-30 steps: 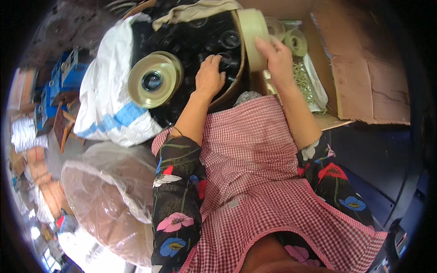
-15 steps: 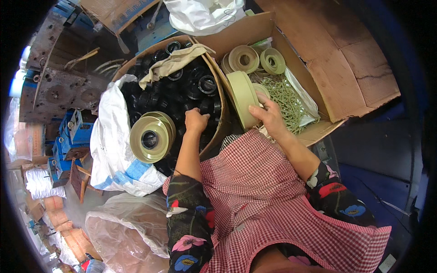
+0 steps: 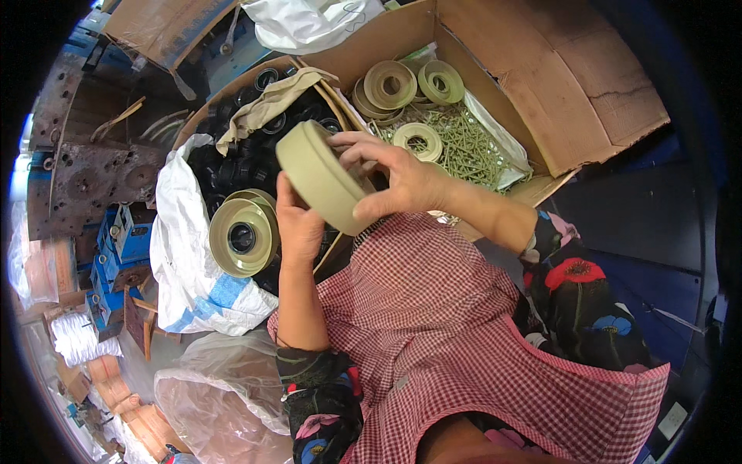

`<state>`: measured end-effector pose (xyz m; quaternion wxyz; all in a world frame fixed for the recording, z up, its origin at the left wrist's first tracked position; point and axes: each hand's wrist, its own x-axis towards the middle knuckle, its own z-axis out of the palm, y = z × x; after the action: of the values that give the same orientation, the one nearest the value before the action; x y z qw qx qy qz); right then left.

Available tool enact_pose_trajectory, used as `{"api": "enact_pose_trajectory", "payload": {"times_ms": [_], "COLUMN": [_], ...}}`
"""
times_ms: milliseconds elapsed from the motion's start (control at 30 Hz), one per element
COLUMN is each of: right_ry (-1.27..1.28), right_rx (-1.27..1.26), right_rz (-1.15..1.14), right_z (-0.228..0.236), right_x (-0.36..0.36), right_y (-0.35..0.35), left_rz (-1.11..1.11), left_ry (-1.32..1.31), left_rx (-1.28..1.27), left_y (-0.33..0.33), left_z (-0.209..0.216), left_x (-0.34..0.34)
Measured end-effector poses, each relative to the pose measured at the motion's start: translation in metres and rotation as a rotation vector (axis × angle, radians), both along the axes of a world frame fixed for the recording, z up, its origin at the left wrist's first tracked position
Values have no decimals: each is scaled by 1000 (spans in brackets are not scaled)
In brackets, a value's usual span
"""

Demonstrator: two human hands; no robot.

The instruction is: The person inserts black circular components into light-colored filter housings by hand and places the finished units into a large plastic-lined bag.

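A round, hollow cream plastic part (image 3: 323,179), like a wide ring or shallow cup, is held tilted in front of me above the edge between two boxes. My right hand (image 3: 398,182) grips its right rim, thumb below and fingers over the top. My left hand (image 3: 297,224) pinches its lower left side; some fingertips are hidden behind it. Whether anything else is in the left hand is hidden. Below and to the left, a stack of similar cream parts (image 3: 220,246) has a black round fitting (image 3: 242,237) in its centre.
Black plastic fittings (image 3: 232,166) fill the left carton, with a beige cloth strip (image 3: 270,110) across them. The right carton (image 3: 502,108) holds cream rings (image 3: 390,83) and many thin greenish sticks (image 3: 471,147). A white woven sack (image 3: 182,224) and clear plastic bag (image 3: 224,387) lie left.
The cream part has moved left and up from the right carton's edge in my right hand. My left hand has left the black fittings and now touches that part.
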<state>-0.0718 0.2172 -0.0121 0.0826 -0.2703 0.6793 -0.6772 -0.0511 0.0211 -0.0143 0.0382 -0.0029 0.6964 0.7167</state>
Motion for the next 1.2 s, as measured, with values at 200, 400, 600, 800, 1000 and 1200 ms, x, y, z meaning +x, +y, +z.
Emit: {"api": "enact_pose_trajectory", "payload": {"times_ms": [200, 400, 600, 800, 1000, 1200], "right_ry": [634, -18, -273, 67, 33, -163], "right_rx": [115, 199, 644, 1042, 1304, 1611], "right_rz": [103, 65, 252, -261, -19, 344], "right_z": [15, 3, 24, -145, -276, -237], "right_x": [-13, -20, -62, -122, -49, -57], "right_y": [-1, -6, -1, 68, 94, 94], "left_rz": [-16, -8, 102, 339, 382, 365], "left_ry": [-228, -166, -148, 270, 4, 80], "left_rx": [447, 174, 204, -345, -1139, -1205], "left_y": [-17, -14, -54, -127, -166, -155], "left_z": [-9, -7, -9, 22, -13, -46], "left_x": [-2, -5, -10, 6, 22, -8]}}
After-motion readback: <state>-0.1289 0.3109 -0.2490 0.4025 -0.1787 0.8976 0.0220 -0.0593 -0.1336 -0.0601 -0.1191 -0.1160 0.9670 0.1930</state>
